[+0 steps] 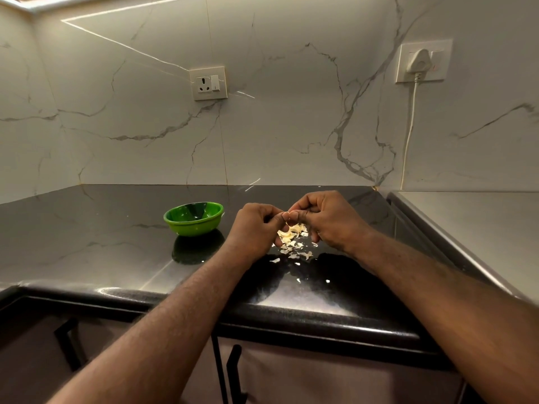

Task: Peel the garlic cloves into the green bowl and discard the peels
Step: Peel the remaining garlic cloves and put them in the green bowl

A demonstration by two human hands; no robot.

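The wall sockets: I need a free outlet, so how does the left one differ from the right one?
The left socket is empty; the right socket holds a white plug whose cord hangs down. The left socket sits lower, above the green bowl; the right socket sits higher. Both are pale plates on the marble wall.

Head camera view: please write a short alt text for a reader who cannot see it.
The left hand and the right hand together pinch what seems a garlic clove above a pile of garlic and peels on a black countertop. A green bowl stands to the left of the hands.
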